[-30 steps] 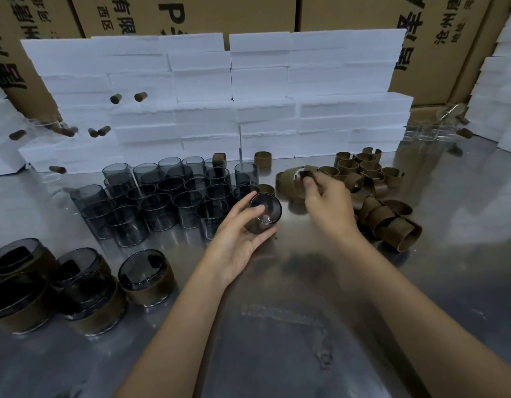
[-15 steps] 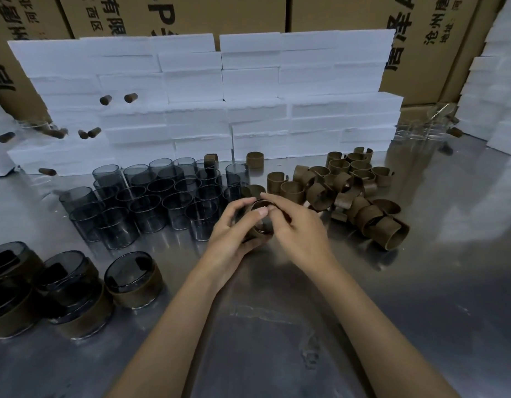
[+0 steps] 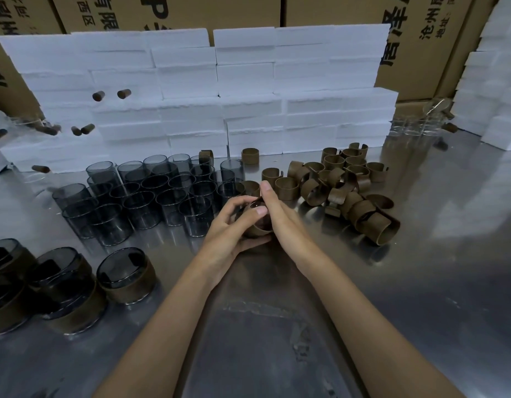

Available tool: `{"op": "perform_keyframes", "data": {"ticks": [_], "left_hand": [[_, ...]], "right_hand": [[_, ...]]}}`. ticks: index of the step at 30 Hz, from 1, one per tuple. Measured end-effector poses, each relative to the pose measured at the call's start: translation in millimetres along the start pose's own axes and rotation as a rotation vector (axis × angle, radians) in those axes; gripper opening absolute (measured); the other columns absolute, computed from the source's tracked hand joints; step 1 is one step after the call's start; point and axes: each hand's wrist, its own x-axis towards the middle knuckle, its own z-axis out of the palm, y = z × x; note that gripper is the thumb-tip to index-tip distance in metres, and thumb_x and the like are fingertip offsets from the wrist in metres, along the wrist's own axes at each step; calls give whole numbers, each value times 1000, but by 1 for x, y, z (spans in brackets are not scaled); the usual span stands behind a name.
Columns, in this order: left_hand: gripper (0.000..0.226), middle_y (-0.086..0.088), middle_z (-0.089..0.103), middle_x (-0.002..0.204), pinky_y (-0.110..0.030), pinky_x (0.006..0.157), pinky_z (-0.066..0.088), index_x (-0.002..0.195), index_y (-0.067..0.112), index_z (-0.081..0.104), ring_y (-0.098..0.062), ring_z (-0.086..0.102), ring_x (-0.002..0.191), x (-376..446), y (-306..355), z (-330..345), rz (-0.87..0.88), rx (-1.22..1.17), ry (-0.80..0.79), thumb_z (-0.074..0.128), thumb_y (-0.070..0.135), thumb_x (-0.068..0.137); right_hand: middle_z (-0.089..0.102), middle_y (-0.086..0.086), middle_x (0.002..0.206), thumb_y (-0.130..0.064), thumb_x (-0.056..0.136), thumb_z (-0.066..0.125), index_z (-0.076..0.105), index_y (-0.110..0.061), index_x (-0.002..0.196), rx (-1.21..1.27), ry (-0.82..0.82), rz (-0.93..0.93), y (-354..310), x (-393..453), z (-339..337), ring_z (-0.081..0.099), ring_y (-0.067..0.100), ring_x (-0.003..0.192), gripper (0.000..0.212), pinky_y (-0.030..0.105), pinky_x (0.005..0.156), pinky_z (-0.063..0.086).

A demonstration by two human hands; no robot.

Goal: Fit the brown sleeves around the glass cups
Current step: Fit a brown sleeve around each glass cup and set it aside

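Observation:
A smoky glass cup (image 3: 259, 222) with a brown sleeve around it sits between my two hands above the steel table. My left hand (image 3: 232, 228) grips it from the left, thumb across its rim. My right hand (image 3: 280, 218) wraps its right side, fingers reaching over the top; the cup is mostly hidden. Several bare grey glass cups (image 3: 150, 196) stand clustered to the left behind my hands. A heap of several loose brown sleeves (image 3: 343, 188) lies to the right. Several sleeved cups (image 3: 125, 275) stand at the near left.
The steel table (image 3: 420, 282) carries a wall of white foam blocks (image 3: 219, 96) along the back, with brown cork-like plugs (image 3: 123, 93) stuck in it. Cardboard boxes (image 3: 320, 10) rise behind. Clear glasses (image 3: 415, 127) stand at the far right beside more foam blocks (image 3: 495, 96).
My right hand left the sleeve heap with a brown sleeve and joined my left hand at the cup. Both hands now hold the cup with the sleeve around it.

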Motion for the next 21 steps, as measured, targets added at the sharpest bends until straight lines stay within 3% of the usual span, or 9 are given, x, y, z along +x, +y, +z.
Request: {"op": "perform_keyframes", "data": {"ticks": [3,7,11,14,17,21], "left_hand": [[42,-24,64,131,-39,81,62,119,18,70,-29,69,116,-1,1,1,-7,-6,5,84,28,81],[59,-21,67,128,-40,83,62,129,13,67,-32,69,117,0,1,1,1,-18,24,81,28,74],[66,-15,71,125,-41,88,61,136,15,63,-29,69,118,0,1,1,-10,-28,22,80,26,74],[54,-17,69,128,-42,87,62,131,16,67,-31,70,116,-2,2,0,-16,-21,-13,79,25,79],[50,-13,70,128,-40,87,62,130,18,68,-31,71,114,-3,1,1,-15,20,-28,78,28,81],[60,-13,73,124,-46,100,57,135,13,63,-28,71,114,-3,3,7,-58,-20,36,75,37,81]], "right_hand": [[73,-12,115,-103,65,34,70,-34,123,4,37,-14,2,1,3,63,-1,111,97,22,89,45],[74,-12,114,-96,77,33,72,-34,120,44,110,-29,3,1,7,63,-3,108,85,17,81,41],[72,-8,119,-93,73,29,72,-32,122,85,157,-12,3,1,9,61,6,112,89,25,88,40],[76,-15,99,-79,91,41,74,-30,109,163,218,16,5,3,7,68,0,96,62,21,81,47],[76,-21,79,-57,103,47,73,-31,94,253,217,53,7,8,1,70,-8,75,39,10,62,50],[77,-8,89,-38,103,57,74,-21,101,315,232,83,7,11,-6,72,0,79,23,13,62,51]]}}
